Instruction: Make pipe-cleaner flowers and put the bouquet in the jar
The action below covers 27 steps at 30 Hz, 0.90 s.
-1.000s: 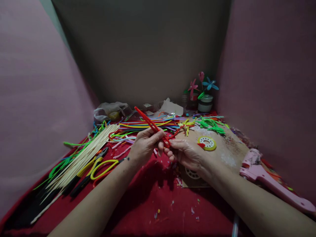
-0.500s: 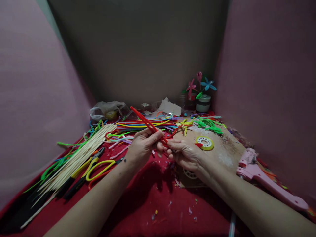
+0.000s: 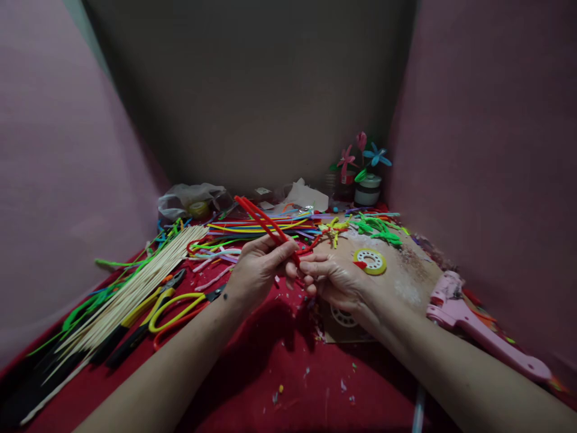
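Red pipe cleaners [image 3: 258, 213] rise up and to the left out of my left hand [image 3: 265, 261], which pinches them between thumb and fingers. Close beside it, my right hand [image 3: 331, 278] has its fingertips closed on the lower end of the same red pipe cleaners. Just where the strands meet between the fingers is partly hidden. Both hands are raised over the red cloth [image 3: 288, 373]. A small red tip [image 3: 359, 264] shows past the right wrist, in front of a yellow-rimmed white reel [image 3: 371, 261].
Wooden skewers [image 3: 135, 294], pliers [image 3: 157, 310] and yellow-orange scissors [image 3: 180, 310] lie left. Coloured pipe cleaners [image 3: 252, 225] spread behind the hands. To the right are a board [image 3: 406, 270], green pieces [image 3: 378, 230] and a pink glue gun [image 3: 482, 331]. Pipe-cleaner flowers [image 3: 365, 153] stand behind.
The view has shifted slightly. The upper ends of the red pipe cleaners stand a little further apart. Both hands keep their grip in nearly the same place.
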Tool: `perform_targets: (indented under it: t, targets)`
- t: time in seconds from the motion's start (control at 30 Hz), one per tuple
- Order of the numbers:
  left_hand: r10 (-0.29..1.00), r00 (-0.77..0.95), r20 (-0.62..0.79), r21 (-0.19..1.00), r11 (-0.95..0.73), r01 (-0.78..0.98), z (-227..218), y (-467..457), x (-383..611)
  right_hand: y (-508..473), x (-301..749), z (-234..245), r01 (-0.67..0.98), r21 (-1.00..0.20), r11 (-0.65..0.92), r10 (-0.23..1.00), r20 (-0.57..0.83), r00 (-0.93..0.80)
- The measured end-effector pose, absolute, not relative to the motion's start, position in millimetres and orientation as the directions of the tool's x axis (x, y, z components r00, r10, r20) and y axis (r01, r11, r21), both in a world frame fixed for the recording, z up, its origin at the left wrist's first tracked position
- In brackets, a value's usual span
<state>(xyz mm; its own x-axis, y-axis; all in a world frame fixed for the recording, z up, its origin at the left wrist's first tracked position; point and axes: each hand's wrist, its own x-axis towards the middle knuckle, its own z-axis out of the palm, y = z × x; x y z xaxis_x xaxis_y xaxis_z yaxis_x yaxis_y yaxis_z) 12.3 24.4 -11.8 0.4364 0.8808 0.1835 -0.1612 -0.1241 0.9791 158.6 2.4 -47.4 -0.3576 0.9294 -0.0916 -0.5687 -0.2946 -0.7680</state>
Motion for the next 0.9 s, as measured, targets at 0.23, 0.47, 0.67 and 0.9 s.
perform_targets:
  t: [0.23, 0.47, 0.67, 0.9]
  targets:
    - [0.886, 0.445, 0.13, 0.972, -0.202, 0.118, -8.3, 25.6, 10.8, 0.5, 156.9, -44.1, -0.502, -0.84, -0.207, 0.971, -0.112, -0.211]
    - [0.891, 0.441, 0.109, 0.976, -0.18, 0.122, -12.3, 30.5, 9.9, -4.0, 149.6, -41.3, -0.168, -0.978, -0.121, 0.984, -0.096, -0.149]
    - [0.933, 0.343, 0.107, 0.994, -0.098, -0.042, -17.3, 39.3, 5.5, -5.6, 149.6, -41.7, -0.022, -0.99, -0.142, 0.98, -0.138, -0.14]
    - [0.915, 0.4, 0.047, 0.996, -0.012, -0.088, -21.8, 38.1, 8.9, -3.1, 154.5, -44.3, -0.204, -0.975, -0.092, 0.987, -0.063, -0.147]
